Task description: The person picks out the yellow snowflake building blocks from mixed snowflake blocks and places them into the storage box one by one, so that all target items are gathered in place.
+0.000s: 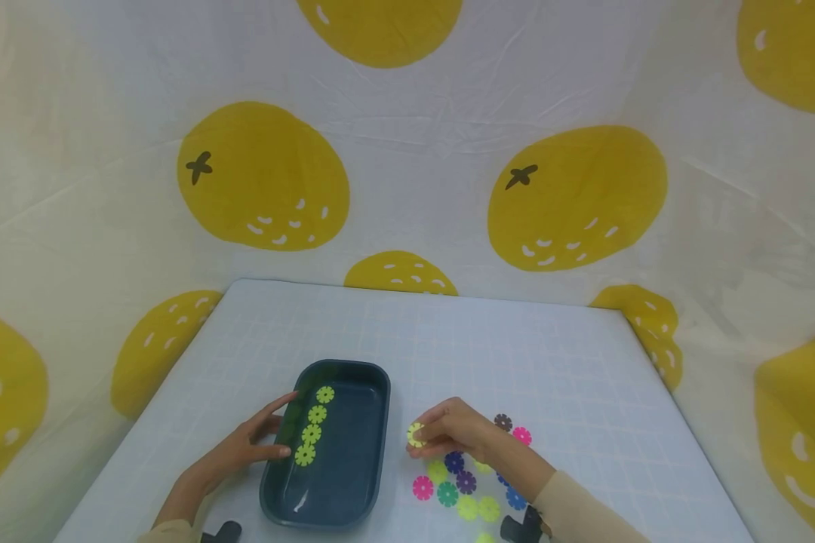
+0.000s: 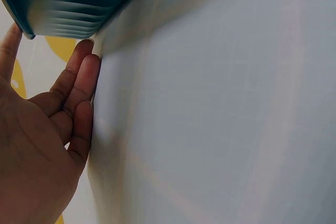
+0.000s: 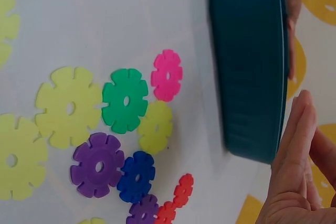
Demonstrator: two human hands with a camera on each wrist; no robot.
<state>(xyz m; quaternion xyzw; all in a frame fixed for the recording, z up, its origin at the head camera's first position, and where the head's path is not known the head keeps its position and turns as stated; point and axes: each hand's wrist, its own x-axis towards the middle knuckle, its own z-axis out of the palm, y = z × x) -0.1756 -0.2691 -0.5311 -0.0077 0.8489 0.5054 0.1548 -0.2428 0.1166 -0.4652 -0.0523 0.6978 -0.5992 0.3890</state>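
A dark teal tray [image 1: 346, 460] stands on the table, with a column of yellow-green notched discs [image 1: 311, 434] along its left side. My left hand [image 1: 247, 443] rests at the tray's left edge, fingers extended; in the left wrist view, fingertips [image 2: 84, 51] are right at its ribbed underside. Just right of the tray, my right hand [image 1: 455, 428] pinches one yellow-green notched disc [image 1: 413, 434] between thumb and fingers. That disc is hidden in the right wrist view, where the hand [image 3: 294, 171] overlaps the tray's near end.
Loose notched discs lie under and around the right forearm: a pink disc [image 3: 167, 75], a green disc [image 3: 125, 100], a purple disc [image 3: 98, 165], a blue disc [image 3: 137, 177], red ones and several yellow-green ones. A white cloth with yellow fruit prints [image 1: 407, 181] hangs behind the table [image 1: 516, 347].
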